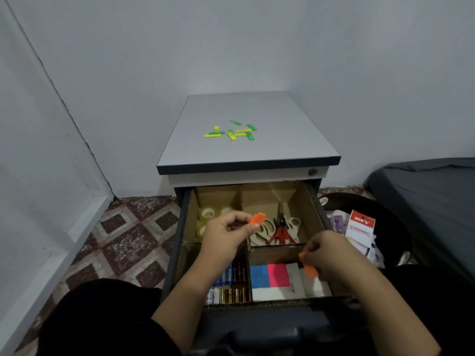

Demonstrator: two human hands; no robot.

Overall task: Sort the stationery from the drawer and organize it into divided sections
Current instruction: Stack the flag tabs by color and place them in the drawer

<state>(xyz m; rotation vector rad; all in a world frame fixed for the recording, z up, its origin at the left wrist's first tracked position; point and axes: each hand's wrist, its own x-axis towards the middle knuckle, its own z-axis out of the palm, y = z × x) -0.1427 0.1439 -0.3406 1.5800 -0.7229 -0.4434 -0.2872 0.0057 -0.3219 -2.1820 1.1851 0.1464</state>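
The open drawer [315,201] has cardboard dividers that split it into sections. My left hand [226,233] pinches a small orange tab [257,218] above the back sections. My right hand [327,253] pinches another orange tab [309,269] over the front right section. Clear tape rolls [207,214] lie in the back left section. Scissors [281,229], one pair with red handles, lie in the back right. Batteries [228,295] fill the front left. Blue and pink sticky notes [270,276] on white paper lie in the front right.
Several green and yellow tabs [232,132] lie scattered on the cabinet top [282,150]. A white and red packet [361,226] and other small packs lie on the floor to the right, beside a dark mattress [431,196]. Walls close in at the left and behind.
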